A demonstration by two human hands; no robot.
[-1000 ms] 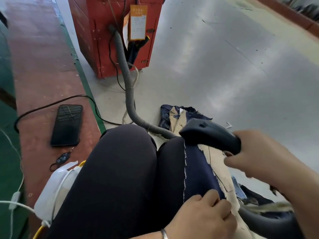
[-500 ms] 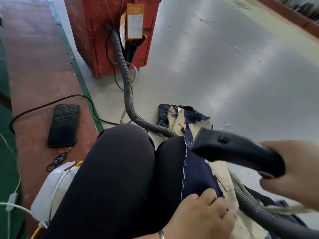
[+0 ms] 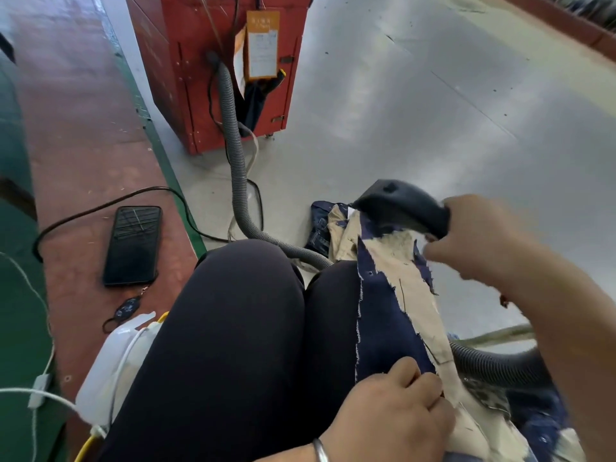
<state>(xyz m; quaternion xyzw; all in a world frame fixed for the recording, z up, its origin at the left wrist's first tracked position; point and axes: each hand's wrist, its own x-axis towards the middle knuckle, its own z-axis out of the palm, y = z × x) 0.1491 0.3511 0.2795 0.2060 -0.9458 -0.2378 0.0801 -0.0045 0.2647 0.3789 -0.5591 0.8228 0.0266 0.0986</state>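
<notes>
at the far left we see a white cord (image 3: 38, 390) trailing over the green part of the floor. next to it a dark phone (image 3: 133, 245) lies face up on the red floor (image 3: 83, 128), and a black cable (image 3: 100, 205) curves past its top edge. just below the phone lies a small key fob (image 3: 125, 308), and nearer to the camera a white plastic container (image 3: 113, 368) sits against the person's left thigh.

further back stands a red cabinet (image 3: 186, 88) with an orange tag (image 3: 261, 45) hanging on its front. a grey ribbed hose (image 3: 233, 145) comes out of the cabinet, runs down over the grey floor (image 3: 433, 111) and passes behind the knees (image 3: 240, 311), which are in black trousers.

over the right thigh lies the cloth (image 3: 390, 328), a long strip of navy and tan with frayed edges. its far end joins a small heap on the floor beyond the knee. the left hand (image 3: 390, 418), a bangle at its wrist, sits on the near end of the cloth with fingers curled, pinching the fabric against the thigh.

to the right, the right hand (image 3: 483, 241) is wrapped around the handle of a black nozzle (image 3: 400, 205), whose mouth is just above the far, tan part of the cloth. this hand is blurred, so we cannot tell how each finger lies. another stretch of the hose shows under the right forearm.
</notes>
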